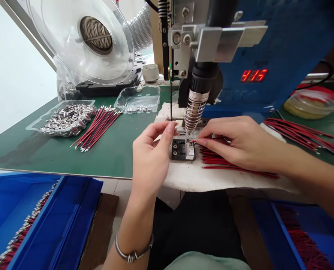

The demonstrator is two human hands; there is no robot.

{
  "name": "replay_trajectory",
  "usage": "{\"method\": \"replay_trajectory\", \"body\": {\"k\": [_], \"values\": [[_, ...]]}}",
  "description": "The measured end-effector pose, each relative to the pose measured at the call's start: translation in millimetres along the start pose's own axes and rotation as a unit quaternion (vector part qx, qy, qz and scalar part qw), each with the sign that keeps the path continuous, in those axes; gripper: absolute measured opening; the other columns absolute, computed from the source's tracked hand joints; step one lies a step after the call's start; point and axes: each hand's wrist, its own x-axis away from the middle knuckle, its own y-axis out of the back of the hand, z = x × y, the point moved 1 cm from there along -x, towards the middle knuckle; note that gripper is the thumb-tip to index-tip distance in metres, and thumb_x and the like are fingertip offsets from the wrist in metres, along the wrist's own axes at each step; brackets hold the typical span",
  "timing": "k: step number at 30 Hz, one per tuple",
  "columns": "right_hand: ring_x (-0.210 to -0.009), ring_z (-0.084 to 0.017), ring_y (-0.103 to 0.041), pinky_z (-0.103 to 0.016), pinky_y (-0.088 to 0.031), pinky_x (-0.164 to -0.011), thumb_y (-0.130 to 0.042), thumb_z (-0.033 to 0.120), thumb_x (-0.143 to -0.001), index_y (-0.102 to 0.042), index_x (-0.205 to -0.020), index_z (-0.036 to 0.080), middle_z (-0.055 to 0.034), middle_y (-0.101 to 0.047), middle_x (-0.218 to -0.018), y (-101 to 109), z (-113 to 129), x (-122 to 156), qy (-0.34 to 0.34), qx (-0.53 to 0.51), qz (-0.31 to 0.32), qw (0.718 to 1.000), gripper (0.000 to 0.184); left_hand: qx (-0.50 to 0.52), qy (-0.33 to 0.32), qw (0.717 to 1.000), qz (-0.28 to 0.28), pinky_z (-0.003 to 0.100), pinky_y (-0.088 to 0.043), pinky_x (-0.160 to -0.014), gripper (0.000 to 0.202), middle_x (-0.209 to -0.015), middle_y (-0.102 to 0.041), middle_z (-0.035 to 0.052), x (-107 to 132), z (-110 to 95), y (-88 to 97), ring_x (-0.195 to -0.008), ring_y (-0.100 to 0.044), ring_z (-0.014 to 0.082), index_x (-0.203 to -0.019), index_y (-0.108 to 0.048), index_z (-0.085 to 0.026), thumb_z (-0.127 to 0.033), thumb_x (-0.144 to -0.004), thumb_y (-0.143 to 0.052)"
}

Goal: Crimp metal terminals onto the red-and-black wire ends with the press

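My left hand (151, 153) is closed in a pinch beside a small black fixture block (180, 148), thumb and finger tips together at its upper left; what they hold is too small to name. My right hand (237, 144) pinches a thin red wire (193, 141) and holds its tip at the fixture, under a soldering iron tip with a coiled metal guard (195, 108). More red wires (225, 163) lie under my right hand on a white cloth (211, 180).
A blue machine (268, 45) with a red digit display stands behind. On the green table (113, 150) lie a tray of metal caps (67, 118), a red wire bundle (96, 125), a clear tray (138, 99) and a reel (82, 37). Blue bins (57, 221) sit below.
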Motion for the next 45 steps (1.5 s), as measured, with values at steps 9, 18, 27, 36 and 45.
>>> {"method": "replay_trajectory", "body": {"k": [9,18,27,36,45], "values": [[-0.068,-0.023,-0.072,-0.04,-0.055,-0.074,-0.068,0.034,-0.116,-0.084,-0.104,0.028,-0.003,-0.085,-0.087,-4,0,1,-0.008,-0.017,-0.036,0.999,0.021,-0.002,0.02,1.0,0.008,0.029,-0.064,-0.072,0.018,-0.112,-0.09,0.0069,8,7,0.2,-0.088,-0.082,0.0201,-0.108,-0.089,-0.026,-0.042,-0.109,-0.097],[-0.066,-0.023,-0.07,-0.04,-0.052,-0.066,-0.07,0.033,-0.114,-0.081,-0.1,0.029,-0.0022,-0.085,-0.084,-7,3,3,-0.032,-0.039,-0.045,0.998,0.018,-0.025,0.019,0.999,0.01,0.026,-0.039,-0.05,0.011,-0.097,-0.087,0.0027,12,3,-1.0,-0.056,-0.052,0.009,-0.103,-0.091,-0.025,-0.033,-0.109,-0.094],[-0.064,-0.023,-0.068,-0.041,-0.057,-0.069,-0.069,0.038,-0.113,-0.081,-0.098,0.029,-0.0031,-0.084,-0.083,-10,0,0,-0.039,-0.034,-0.04,0.998,0.021,-0.034,0.02,0.999,0.023,0.027,-0.025,-0.045,0.009,-0.081,-0.076,-0.0005,13,-2,-2.5,-0.051,-0.038,0.0077,-0.097,-0.088,-0.025,-0.028,-0.101,-0.096],[-0.065,-0.023,-0.067,-0.042,-0.057,-0.072,-0.067,0.04,-0.114,-0.082,-0.099,0.03,-0.0044,-0.085,-0.087,-9,-2,-2,-0.028,-0.013,-0.033,0.999,0.024,-0.043,0.006,0.999,0.026,0.026,-0.025,-0.045,0.012,-0.078,-0.07,-0.0017,15,-6,-4.5,-0.05,-0.039,0.0077,-0.093,-0.083,-0.025,-0.019,-0.098,-0.091],[-0.068,-0.023,-0.069,-0.04,-0.052,-0.065,-0.068,0.041,-0.118,-0.082,-0.102,0.031,-0.0037,-0.083,-0.087,-11,-4,2,-0.04,-0.012,-0.038,0.998,0.024,-0.063,0.008,0.998,0.023,0.027,-0.026,-0.045,0.014,-0.068,-0.065,-0.0021,14,-9,-6.4,-0.051,-0.044,0.0107,-0.087,-0.083,-0.025,-0.023,-0.093,-0.095]]}}
